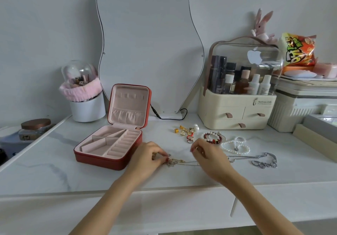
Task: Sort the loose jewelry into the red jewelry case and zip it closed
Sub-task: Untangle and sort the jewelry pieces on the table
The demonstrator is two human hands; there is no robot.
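The open jewelry case (109, 143) sits left on the table (45, 161), before the mirror (149, 48). Right of it lie rings and earrings (187, 131), a beaded bracelet (213, 138), a pearl necklace (236, 144) and a chain necklace (262, 160), before the cosmetics organizer (237, 107).

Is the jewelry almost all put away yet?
Not yet. The red case is open but looks empty. Both hands, left and right, are working on a gold necklace. The rings, bracelets, pearls, silver chain and zipping remain.

Both hands reach forward, left hand (152, 155) and right hand (205, 151) with fingers curled, pinching.
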